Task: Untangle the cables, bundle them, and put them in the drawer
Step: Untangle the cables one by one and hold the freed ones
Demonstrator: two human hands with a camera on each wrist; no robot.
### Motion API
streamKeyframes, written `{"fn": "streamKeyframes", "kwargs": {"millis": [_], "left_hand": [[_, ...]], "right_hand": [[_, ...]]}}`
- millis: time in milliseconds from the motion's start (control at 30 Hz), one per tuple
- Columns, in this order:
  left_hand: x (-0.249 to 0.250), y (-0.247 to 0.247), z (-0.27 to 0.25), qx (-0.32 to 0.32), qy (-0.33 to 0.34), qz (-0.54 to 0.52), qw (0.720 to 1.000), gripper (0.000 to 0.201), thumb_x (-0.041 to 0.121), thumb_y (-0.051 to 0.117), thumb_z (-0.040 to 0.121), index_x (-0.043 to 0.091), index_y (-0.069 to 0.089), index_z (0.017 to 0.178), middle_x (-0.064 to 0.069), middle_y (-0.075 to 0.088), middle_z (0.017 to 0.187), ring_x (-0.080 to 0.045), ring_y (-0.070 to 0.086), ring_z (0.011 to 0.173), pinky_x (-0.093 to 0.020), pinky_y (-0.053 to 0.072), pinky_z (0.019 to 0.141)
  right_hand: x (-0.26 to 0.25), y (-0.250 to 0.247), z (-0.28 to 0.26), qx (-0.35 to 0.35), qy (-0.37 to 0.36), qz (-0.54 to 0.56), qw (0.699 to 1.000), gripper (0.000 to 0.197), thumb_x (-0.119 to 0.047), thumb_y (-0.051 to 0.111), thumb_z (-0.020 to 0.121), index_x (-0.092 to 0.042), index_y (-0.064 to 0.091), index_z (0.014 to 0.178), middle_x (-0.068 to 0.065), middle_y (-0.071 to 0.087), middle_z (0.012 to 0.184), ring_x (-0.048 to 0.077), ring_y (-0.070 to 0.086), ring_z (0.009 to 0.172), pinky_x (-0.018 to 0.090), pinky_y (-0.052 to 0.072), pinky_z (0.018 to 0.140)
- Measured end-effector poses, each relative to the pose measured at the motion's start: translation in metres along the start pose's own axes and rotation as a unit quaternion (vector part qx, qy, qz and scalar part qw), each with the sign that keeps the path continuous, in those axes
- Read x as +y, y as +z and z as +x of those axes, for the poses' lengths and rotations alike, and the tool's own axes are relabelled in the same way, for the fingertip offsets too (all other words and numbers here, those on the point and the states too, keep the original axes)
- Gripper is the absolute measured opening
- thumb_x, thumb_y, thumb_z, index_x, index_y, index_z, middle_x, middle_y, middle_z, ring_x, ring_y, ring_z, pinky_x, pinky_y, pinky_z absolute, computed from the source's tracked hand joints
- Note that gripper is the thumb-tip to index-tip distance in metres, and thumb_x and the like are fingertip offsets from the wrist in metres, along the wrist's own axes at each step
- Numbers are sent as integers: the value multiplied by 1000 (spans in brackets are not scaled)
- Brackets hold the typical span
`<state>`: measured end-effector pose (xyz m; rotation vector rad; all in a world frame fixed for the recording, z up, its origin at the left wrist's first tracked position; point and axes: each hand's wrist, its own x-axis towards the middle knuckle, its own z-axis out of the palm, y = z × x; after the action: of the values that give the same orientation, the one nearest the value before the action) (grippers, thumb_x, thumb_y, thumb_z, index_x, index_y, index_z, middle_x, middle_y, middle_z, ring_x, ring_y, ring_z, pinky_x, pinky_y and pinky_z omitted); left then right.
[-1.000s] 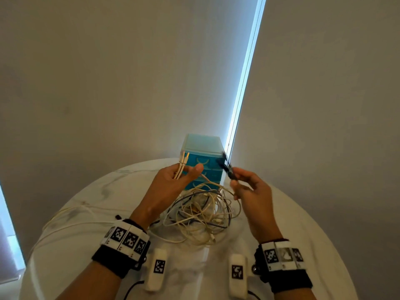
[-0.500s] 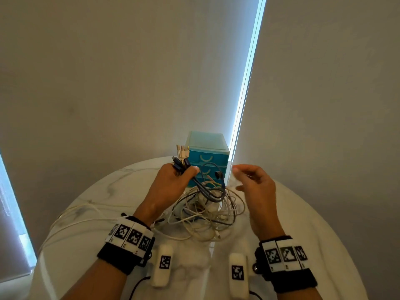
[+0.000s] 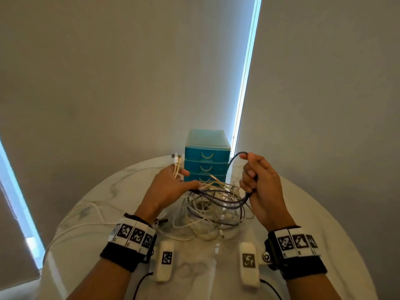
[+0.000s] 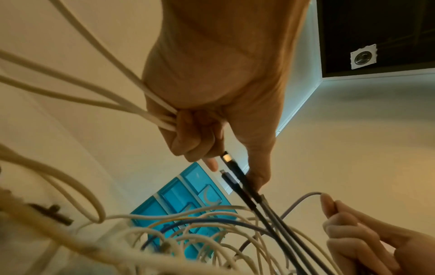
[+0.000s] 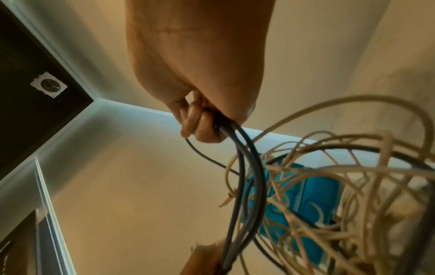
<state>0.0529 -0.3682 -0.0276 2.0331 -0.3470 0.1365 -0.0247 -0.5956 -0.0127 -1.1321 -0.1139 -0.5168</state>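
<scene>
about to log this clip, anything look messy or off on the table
Only the tangle of cables heaped on the table before the drawer unit, its drawers all shut. Nothing looks damaged or spilled.

Head view looks down from above; both wrist views look up closely, sharing the blue drawer unit point(image 3: 206, 158).

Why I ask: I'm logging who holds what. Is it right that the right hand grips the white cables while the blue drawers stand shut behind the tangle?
Not quite. The right hand grips the dark cable, not white ones; the head view and right wrist view show this. The white cables are in the left hand. The blue drawers do stand shut behind the tangle.
</scene>
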Motion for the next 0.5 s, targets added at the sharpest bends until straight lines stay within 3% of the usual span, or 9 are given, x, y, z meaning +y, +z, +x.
{"fn": "streamKeyframes", "kwargs": {"millis": [67,133,200,267,333,400,467,500], "left_hand": [[1,-1,-1,28,-19,6,999,54,59,93,72,29,65,108,7,70,94,-6,64,85,-24,47,66],[4,-2,-3,68,-1,-15,998,53,66,89,73,29,67,105,3,68,79,-6,60,70,-27,47,63],[6,-6,-3,99,26,-61,993,49,70,83,77,28,72,100,8,59,61,-2,51,53,-28,43,59],[7,-9,-2,92,55,-101,989,42,67,81,81,29,77,99,7,56,55,-1,46,49,-28,42,62],[12,-8,-4,50,84,-108,989,38,64,83,82,34,79,105,4,61,60,0,50,55,-24,44,67],[15,-3,-8,-25,108,-81,991,35,60,84,82,42,79,112,18,72,75,8,65,69,-14,48,73],[16,5,-11,-108,119,-56,985,30,52,85,85,44,80,113,24,79,98,8,73,93,-16,52,84],[14,7,-11,-125,120,-47,984,26,49,85,87,42,81,111,23,80,102,6,74,98,-20,54,88]], "right_hand": [[-3,2,-1,27,-24,5,999,32,-23,53,112,2,67,128,-1,33,67,9,27,52,22,26,45],[-8,1,-2,60,-53,9,997,35,-26,55,111,1,69,130,-2,32,67,9,25,53,21,25,44],[-15,-4,-4,80,-70,-9,994,35,-29,56,111,-4,72,129,-2,32,67,11,24,55,22,25,45],[-21,-3,-9,56,-70,-72,993,31,-31,58,110,-12,77,126,0,32,68,14,23,58,25,24,49],[-26,8,-18,-10,-76,-177,981,27,-30,59,109,-19,80,123,-7,41,64,10,31,57,26,28,52],[-28,23,-28,-94,-80,-263,957,27,-25,59,109,-15,79,124,-20,56,59,-1,51,53,12,38,54],[-29,33,-34,-148,-78,-295,941,28,-23,59,109,-12,78,126,-30,62,62,-11,60,61,8,45,55],[-29,34,-35,-156,-79,-291,941,28,-24,59,108,-12,78,125,-29,63,64,-9,59,62,9,45,55]]}}
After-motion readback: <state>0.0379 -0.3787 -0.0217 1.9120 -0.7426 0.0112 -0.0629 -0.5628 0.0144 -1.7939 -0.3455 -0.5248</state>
